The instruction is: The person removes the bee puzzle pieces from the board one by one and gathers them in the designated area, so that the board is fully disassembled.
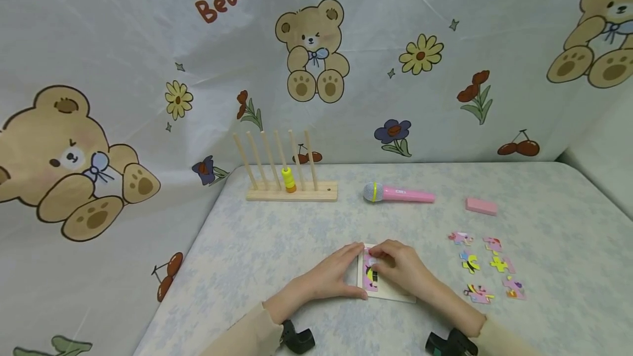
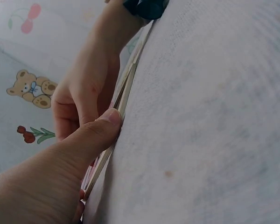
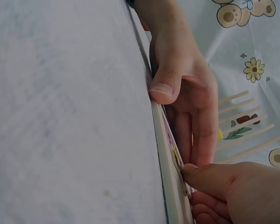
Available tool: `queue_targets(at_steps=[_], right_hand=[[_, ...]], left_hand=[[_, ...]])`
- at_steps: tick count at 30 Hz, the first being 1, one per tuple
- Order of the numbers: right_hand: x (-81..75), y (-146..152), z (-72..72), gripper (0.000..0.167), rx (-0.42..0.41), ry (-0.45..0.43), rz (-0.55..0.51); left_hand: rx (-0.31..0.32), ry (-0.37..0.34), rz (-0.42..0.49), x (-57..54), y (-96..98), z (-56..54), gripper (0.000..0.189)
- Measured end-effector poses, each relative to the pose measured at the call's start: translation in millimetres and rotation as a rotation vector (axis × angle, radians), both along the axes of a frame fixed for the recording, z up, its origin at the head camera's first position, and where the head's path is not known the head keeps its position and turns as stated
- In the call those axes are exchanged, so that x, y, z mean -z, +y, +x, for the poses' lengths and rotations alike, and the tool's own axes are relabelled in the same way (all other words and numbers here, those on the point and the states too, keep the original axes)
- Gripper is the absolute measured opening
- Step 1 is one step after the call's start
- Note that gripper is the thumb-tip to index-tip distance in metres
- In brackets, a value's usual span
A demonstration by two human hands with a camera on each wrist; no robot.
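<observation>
A shallow wooden puzzle board [image 1: 393, 291] lies on the table in front of me, with pink, yellow and black puzzle pieces [image 1: 368, 283] along its left side. My left hand [image 1: 328, 276] holds the board's left end, thumb at the near corner and fingers at the far one. From the right, my right hand [image 1: 403, 268] reaches over the board; its thumb and curled fingers pinch a puzzle piece, mostly hidden by the hand. The right wrist view shows that thumb [image 3: 207, 179] right at the pieces, close to the board's rim [image 3: 165, 163].
Several loose puzzle pieces [image 1: 470, 262] lie to the right of the board. Farther back are a pink block [image 1: 481, 206], a pink toy microphone [image 1: 407, 195] and a wooden peg stand [image 1: 316, 194] with yellow and orange beads [image 1: 288, 179] on one peg. A bear-print cloth [image 1: 366, 125] hangs behind the table.
</observation>
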State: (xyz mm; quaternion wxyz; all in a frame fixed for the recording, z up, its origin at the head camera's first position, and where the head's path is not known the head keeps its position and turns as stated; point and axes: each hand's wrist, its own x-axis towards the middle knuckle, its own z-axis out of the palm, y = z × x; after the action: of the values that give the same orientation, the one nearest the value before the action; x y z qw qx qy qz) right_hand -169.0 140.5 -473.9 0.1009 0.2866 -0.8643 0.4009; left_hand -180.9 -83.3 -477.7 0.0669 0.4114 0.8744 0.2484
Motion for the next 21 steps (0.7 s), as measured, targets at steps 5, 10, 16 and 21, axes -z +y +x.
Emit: queue_targets(at_steps=[5, 10, 16, 21], right_hand=[[0.0, 0.0, -0.3, 0.025, 0.003, -0.04, -0.02], [-0.3, 0.1, -0.1, 0.029, 0.002, -0.013, -0.02], [-1.1, -0.8, 1.4, 0.03, 0.019, 0.033, -0.02], [0.1, -1.2, 0.5, 0.026, 0.018, 0.042, -0.036]], left_hand=[[-0.011, -0.026, -0.001, -0.8, -0.3, 0.8, 0.1], [-0.005, -0.038, 0.004, -1.3, -0.5, 0.8, 0.099], [0.008, 0.003, 0.0, -1.4, 1.2, 0.2, 0.099], [-0.003, -0.012, -0.002, -0.4, 1.0, 0.5, 0.1]])
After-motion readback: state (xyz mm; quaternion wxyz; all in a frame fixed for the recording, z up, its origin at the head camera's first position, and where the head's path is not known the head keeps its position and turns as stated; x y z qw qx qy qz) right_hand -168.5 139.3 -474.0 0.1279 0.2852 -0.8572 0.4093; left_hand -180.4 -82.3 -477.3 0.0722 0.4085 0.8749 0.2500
